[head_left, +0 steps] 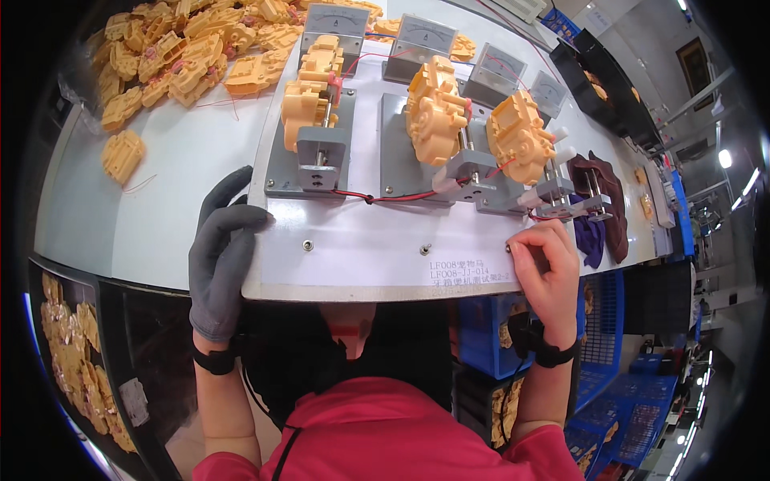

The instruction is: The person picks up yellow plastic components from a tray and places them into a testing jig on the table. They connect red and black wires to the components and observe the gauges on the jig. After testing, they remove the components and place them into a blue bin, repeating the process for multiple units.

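My left hand (216,260), in a grey glove, rests at the left edge of a white test board (361,268). Its fingers are apart and loosely bent, with fingertips by the edge. My bare right hand (549,268) pinches the toggle switch (508,248) at the board's front right. Two more toggle switches, a left one (308,245) and a middle one (426,250), stand untouched. Behind them, yellow plastic gearboxes sit on grey metal fixtures: a left gearbox (305,112), a middle gearbox (435,112) and a right gearbox (521,138). Red and black wires (393,197) run between the fixtures.
Several analog meters (421,46) line the back. Loose gearboxes (172,56) are heaped at the far left; a single gearbox (123,156) lies nearer. A brown cloth (609,200) and a purple cloth (589,232) lie right. Blue crates (489,337) stand below the table.
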`<state>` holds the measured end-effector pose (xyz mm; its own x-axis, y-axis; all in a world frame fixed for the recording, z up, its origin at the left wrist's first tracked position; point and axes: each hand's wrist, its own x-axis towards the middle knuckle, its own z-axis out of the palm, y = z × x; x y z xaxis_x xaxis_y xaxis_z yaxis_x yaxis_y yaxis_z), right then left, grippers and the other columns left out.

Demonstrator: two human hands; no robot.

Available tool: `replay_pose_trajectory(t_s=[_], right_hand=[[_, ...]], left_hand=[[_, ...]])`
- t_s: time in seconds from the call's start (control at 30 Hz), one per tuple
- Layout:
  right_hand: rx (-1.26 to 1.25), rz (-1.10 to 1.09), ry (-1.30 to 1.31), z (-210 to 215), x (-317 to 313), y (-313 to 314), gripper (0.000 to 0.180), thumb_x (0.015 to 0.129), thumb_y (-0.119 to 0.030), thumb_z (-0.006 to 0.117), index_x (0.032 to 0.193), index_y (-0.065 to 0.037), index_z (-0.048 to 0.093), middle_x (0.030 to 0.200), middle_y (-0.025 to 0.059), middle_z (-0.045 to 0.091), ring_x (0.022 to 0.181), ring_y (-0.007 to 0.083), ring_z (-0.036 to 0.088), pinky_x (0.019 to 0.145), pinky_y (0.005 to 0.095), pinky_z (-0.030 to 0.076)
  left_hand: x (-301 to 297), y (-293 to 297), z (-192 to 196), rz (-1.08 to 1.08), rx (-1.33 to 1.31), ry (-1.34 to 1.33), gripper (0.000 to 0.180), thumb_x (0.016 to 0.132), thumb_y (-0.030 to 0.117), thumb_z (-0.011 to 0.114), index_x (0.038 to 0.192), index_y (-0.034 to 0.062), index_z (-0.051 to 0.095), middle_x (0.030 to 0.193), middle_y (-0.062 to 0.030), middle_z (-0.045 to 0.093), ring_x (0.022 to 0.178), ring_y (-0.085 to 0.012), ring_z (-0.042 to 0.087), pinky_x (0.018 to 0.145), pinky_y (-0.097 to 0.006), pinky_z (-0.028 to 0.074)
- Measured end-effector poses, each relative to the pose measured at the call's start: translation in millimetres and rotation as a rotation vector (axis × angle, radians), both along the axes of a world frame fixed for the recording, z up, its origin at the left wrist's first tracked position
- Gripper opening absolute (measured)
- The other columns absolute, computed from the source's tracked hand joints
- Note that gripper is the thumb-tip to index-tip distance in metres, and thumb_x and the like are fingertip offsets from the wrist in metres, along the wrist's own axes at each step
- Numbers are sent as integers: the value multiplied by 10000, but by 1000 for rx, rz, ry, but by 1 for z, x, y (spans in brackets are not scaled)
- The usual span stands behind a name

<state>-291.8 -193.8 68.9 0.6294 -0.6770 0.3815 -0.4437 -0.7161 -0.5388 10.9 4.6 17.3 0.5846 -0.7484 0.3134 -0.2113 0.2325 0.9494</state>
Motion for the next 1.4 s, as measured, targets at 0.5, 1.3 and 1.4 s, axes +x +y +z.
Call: replay_pose_trajectory(t_s=[0.5, 1.3, 1.4], right_hand=[[-62, 139, -22, 9, 56, 43, 168, 814, -28, 737, 975, -57, 696, 895, 82, 613, 842, 245, 576, 762, 339, 457], [-186, 202, 0, -5, 71, 39, 167, 769, -43, 784, 905, -87, 699, 828, 30, 631, 773, 226, 553, 718, 341, 403], [-197, 195, -5, -6, 70, 40, 174, 767, -44, 788, 909, -89, 699, 831, 32, 628, 771, 224, 550, 714, 339, 402]], left_hand=[[4, 5, -4, 21, 20, 34, 257, 835, 143, 555, 1015, 13, 682, 1428, -203, 473, 1259, -247, 489, 1095, -385, 334], [8, 3, -3, -13, 11, -6, 274, 803, 96, 544, 1020, 26, 696, 1405, -215, 492, 1286, -266, 492, 1096, -383, 329], [8, 4, -4, -16, 16, -11, 270, 805, 96, 542, 1015, 20, 695, 1405, -215, 492, 1287, -263, 491, 1099, -382, 325]])
